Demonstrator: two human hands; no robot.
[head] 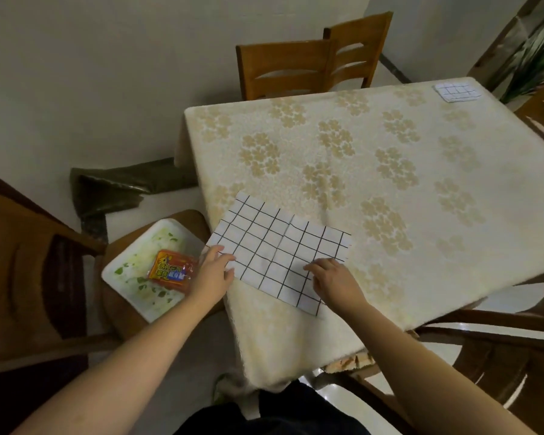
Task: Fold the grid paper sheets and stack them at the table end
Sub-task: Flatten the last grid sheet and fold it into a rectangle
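A white sheet with a black grid (280,249) lies flat near the table's near left corner, with a faint crease down its middle. My left hand (212,271) touches its left edge with straight fingers. My right hand (330,277) rests on its near right part, fingers bent onto the paper. A small folded grid sheet (457,92) sits at the far right corner of the table.
The table (374,158) wears a cream flowered cloth. A chair at left carries a white foam tray (139,277) with an orange packet (171,270). Wooden chairs (311,64) stand at the far side and right. A plant (537,54) is far right.
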